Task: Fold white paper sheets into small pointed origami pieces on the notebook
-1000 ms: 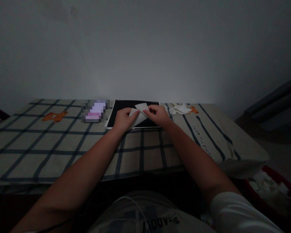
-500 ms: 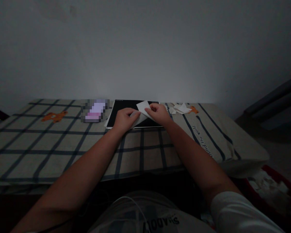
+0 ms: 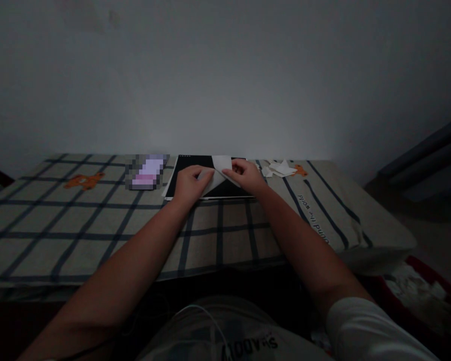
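Note:
A folded piece of white paper (image 3: 222, 162) is pinched between both of my hands, over a flat black pad (image 3: 190, 161) with pale sheets showing at its edges. My left hand (image 3: 192, 184) grips the paper's left part with thumb and fingers. On the other side, my right hand (image 3: 247, 176) pinches it near the middle, with its fingers curled. One flap points up toward the wall, and the lower parts slant down to both sides. My hands cover some of the folds.
Loose white paper scraps (image 3: 281, 168) lie right of the pad. A blurred-out phone-like thing (image 3: 149, 172) with a lilac and pink face is at the left. The checked tablecloth (image 3: 97, 215) covers the table. A red bin (image 3: 417, 263) holding crumpled white stuff stands below at the right.
The paper's upper flap has turned a little and now reaches farther up and right. My left hand has shifted slightly left; my right hand is nearly in the same place.

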The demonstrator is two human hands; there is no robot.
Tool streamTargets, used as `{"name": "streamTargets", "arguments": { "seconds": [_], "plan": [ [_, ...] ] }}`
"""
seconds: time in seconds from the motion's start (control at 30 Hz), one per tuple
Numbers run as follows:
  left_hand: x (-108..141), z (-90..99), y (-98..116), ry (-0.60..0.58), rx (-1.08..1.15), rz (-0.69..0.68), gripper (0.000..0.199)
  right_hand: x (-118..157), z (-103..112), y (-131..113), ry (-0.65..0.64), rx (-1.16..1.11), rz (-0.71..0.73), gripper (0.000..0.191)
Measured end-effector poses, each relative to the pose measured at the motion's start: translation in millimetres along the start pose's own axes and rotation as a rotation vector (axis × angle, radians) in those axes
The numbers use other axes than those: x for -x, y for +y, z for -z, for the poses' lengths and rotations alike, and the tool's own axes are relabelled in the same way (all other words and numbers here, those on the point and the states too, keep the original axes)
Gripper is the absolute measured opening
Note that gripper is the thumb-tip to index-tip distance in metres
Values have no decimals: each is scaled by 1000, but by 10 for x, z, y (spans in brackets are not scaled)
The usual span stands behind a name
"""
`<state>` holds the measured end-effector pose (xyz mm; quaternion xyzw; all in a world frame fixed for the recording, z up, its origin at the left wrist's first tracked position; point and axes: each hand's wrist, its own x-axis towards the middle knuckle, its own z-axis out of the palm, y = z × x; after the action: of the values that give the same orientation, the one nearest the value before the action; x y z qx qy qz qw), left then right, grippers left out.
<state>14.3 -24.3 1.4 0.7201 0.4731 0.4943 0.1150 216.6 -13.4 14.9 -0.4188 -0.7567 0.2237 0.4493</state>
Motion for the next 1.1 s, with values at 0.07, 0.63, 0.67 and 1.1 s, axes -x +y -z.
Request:
{"name": "streamTargets", "arguments": {
  "seconds": [0.07, 0.63, 0.67, 1.1],
  "plan": [
    [-1, 8, 3, 26, -10, 2, 24, 1, -6, 29, -3, 69, 70, 25],
    [14, 102, 103, -170, -242, -325, 35, -57, 72, 285, 44, 172, 225, 29],
    [16, 98, 97, -218, -265, -310, 38, -62, 75, 337, 31, 178, 196, 28],
    [44, -119, -204, -655, -476, -249, 49, -102, 14, 490, -61, -25, -354, 28]
  ]
}}
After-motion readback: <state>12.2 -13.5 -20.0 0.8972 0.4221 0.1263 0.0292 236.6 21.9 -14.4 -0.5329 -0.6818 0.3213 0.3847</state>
